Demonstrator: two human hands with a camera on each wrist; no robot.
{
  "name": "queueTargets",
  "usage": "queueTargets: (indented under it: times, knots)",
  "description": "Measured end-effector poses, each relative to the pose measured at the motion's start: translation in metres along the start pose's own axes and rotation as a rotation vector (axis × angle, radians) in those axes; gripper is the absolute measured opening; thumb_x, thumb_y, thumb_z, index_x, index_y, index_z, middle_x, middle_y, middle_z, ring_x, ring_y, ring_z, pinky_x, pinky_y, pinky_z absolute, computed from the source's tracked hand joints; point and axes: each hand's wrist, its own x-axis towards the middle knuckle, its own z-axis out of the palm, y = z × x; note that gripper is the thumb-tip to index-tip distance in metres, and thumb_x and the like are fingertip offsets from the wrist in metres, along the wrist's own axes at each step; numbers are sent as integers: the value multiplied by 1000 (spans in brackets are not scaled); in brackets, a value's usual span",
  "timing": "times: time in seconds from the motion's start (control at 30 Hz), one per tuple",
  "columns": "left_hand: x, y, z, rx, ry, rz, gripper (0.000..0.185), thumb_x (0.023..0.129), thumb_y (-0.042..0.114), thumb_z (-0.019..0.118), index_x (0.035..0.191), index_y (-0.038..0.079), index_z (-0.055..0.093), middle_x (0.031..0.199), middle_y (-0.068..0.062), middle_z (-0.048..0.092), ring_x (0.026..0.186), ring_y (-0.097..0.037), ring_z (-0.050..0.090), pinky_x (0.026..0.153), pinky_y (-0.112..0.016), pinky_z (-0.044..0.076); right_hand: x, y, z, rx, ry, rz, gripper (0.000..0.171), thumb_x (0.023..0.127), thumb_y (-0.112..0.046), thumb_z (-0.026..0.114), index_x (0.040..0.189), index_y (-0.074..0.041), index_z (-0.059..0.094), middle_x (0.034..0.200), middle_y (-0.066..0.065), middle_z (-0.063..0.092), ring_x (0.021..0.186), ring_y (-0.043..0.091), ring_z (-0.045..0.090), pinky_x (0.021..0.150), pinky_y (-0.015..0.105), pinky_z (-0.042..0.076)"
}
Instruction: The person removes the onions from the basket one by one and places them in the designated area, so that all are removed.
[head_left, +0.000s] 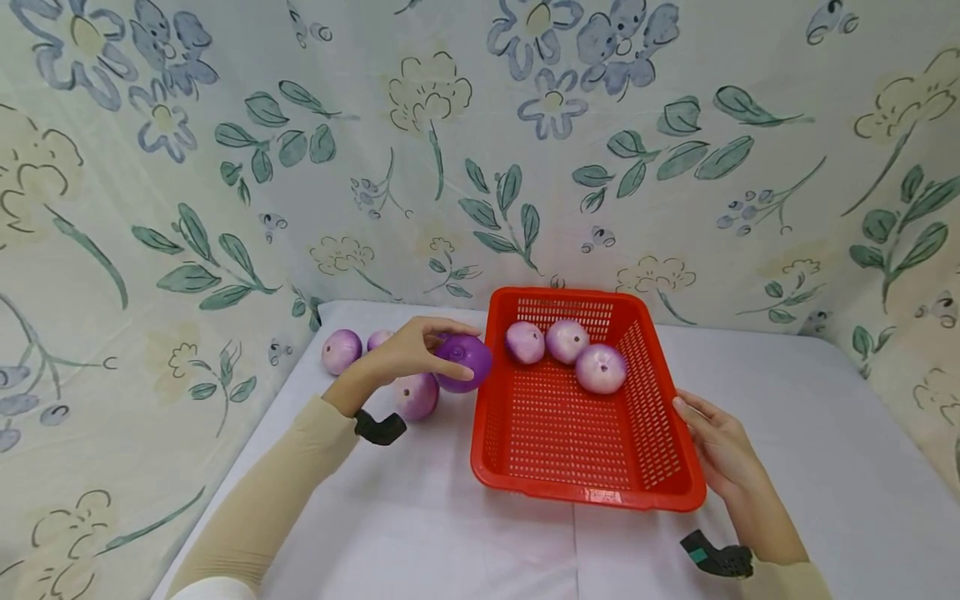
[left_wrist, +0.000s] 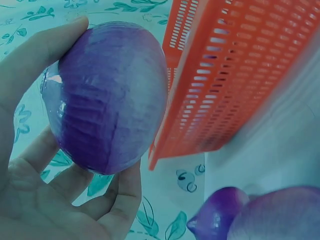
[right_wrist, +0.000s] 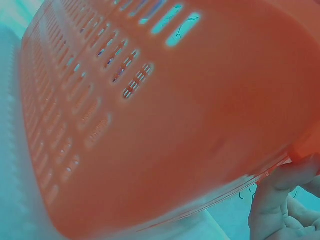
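Note:
My left hand (head_left: 401,354) grips a purple onion (head_left: 474,354) just outside the left rim of a red plastic basket (head_left: 566,497). Thumb and fingers wrap the onion (left_wrist: 110,100) in the left wrist view, with the perforated basket wall (left_wrist: 225,75) close beside it. My right hand (head_left: 726,450) holds the basket's right rim, the fingers (right_wrist: 272,205) bent at the edge in the right wrist view. Inside the basket, toward the back, lie three paler purple onions: a left one (head_left: 525,342), a middle one (head_left: 567,341) and a larger right one (head_left: 601,369).
Left of the basket, more onions lie on the white-covered table (head_left: 420,517): one at the far left (head_left: 341,351), one partly behind my left hand (head_left: 378,339), one below it (head_left: 416,397). A floral cloth (head_left: 450,167) hangs behind and at the sides.

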Motion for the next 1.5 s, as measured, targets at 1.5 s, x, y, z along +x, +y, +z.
queueTargets:
  times: [1.5]
  knots:
    - [-71,-95,-52,116,217,-163,70,79,37,85,141,17,59,141,-19,53,126,-40,51,102,-56,44,0,2,-2,-33,5,-5,14,100,-23,61,110,-31,67,103,-9,72,90,10,69,79,27,58]
